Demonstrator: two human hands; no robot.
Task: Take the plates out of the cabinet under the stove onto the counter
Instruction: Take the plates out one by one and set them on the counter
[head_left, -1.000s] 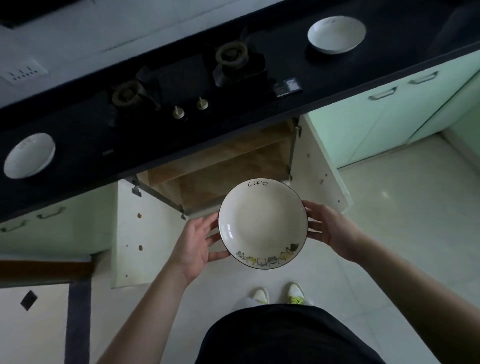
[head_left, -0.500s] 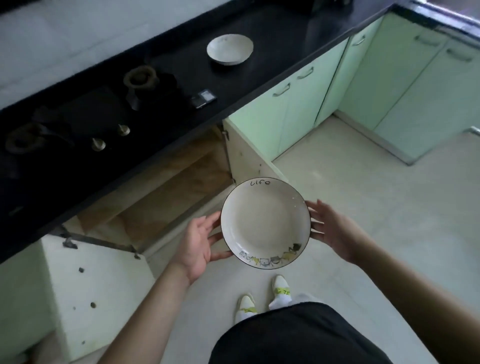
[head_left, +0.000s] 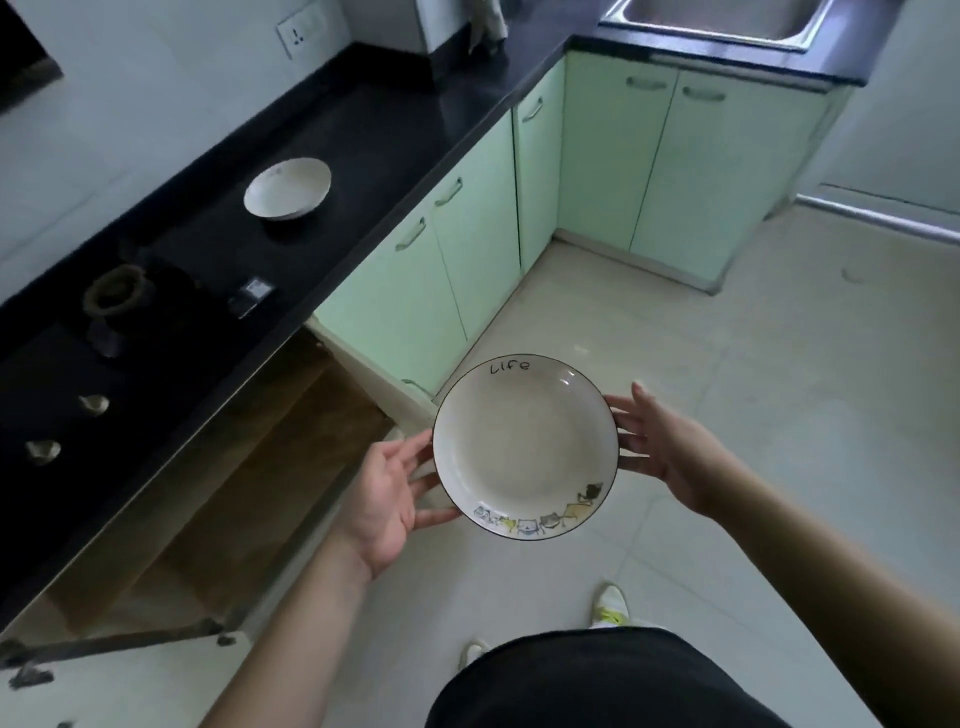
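A white plate (head_left: 524, 447) with "Life" lettering and a row of small cats on its rim hangs level over the floor, in front of my body. My left hand (head_left: 384, 493) supports its left edge with straight fingers reaching under it. My right hand (head_left: 670, 447) presses straight fingers against its right edge. A second white plate (head_left: 287, 188) sits on the black counter (head_left: 395, 119), to the right of the stove (head_left: 114, 296). The cabinet under the stove (head_left: 234, 493) stands open at lower left, showing bare wooden shelves.
The cabinet's open white door (head_left: 130, 686) juts out at bottom left. Pale green cabinets (head_left: 467, 249) run along under the counter and round the corner to a steel sink (head_left: 717, 15). A small dark card-like item (head_left: 249, 296) lies by the stove.
The view has swung to the right along the counter; the stove and open cabinet have slid left and the sink corner has appeared. The plate stays held between both hands.
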